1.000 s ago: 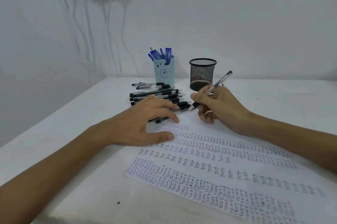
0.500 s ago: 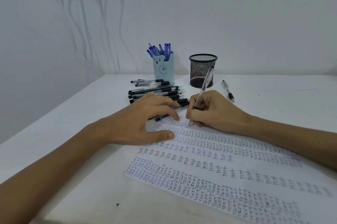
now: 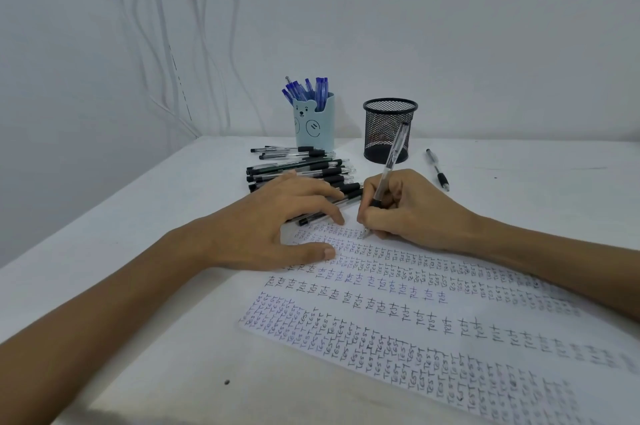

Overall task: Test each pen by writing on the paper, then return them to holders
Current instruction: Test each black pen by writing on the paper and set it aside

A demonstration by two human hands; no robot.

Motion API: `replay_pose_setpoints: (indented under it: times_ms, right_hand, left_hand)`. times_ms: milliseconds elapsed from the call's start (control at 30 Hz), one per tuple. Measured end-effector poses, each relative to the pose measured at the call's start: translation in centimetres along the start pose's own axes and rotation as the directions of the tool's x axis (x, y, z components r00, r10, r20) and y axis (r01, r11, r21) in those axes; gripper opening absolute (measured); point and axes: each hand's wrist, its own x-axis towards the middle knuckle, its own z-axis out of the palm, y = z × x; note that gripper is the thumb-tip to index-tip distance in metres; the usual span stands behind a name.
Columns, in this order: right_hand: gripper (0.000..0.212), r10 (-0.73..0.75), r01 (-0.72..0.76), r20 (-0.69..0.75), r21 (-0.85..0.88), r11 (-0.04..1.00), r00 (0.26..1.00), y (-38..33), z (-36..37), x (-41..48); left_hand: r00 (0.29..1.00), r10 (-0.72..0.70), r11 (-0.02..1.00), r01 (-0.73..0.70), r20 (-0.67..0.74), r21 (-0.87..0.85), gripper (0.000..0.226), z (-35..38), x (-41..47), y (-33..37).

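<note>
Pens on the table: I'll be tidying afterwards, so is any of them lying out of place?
Yes. One black pen lies alone on the table right of the mesh holder, apart from the pile of black pens in front of the bear holder.

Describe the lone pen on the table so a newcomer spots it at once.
Find the black mesh holder at the back of the white table. Just right of it one pen lies flat, clear barrel, black grip. Unlike the piled pens left of the holder, it lies alone, touching nothing.

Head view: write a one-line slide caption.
The right hand tests a pen on the paper; left hand rests on it.
</note>
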Motion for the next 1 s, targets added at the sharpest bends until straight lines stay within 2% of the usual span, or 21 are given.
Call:
replay_pose_setpoints:
  times_ms: [433,1000]
  right_hand:
    - [0.012,0.054,-0.054,-0.014,-0.021,0.998,0.998,-0.11,-0.02,0.17]
    - [0.014,0.055,-0.057,-0.047,-0.053,0.997,0.997,-0.31,0.08,0.09]
  left_hand:
    - [1.000,0.007,1.000,-0.007,0.002,0.005,0.040,-0.03,0.02,0.03]
    - [1.000,0.018,1.000,-0.018,-0.008,0.009,0.041,0.04,0.11,-0.04]
